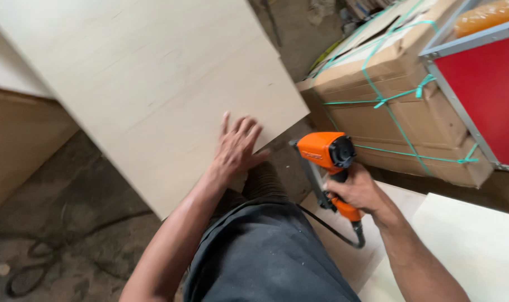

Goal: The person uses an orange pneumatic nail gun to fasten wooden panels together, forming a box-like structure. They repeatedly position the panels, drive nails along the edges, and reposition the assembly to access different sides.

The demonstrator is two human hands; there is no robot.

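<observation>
My left hand (pixel 237 146) lies flat with fingers spread on the near corner of a large pale plywood sheet (pixel 142 78) that slants across the view. My right hand (pixel 358 190) grips the handle of an orange and black pneumatic nail gun (pixel 324 154), held just right of the sheet's corner. A black hose (pixel 335 232) runs from the base of the gun's handle. My knee in dark trousers (pixel 265 246) is below, between both arms.
A cardboard box (pixel 394 106) tied with green strapping sits at right, beside a red panel in a metal frame (pixel 486 95). More pale boards (pixel 478 246) lie at lower right. A brown wooden panel (pixel 19 140) stands at left. Dark cables (pixel 36 263) lie on the dirty floor.
</observation>
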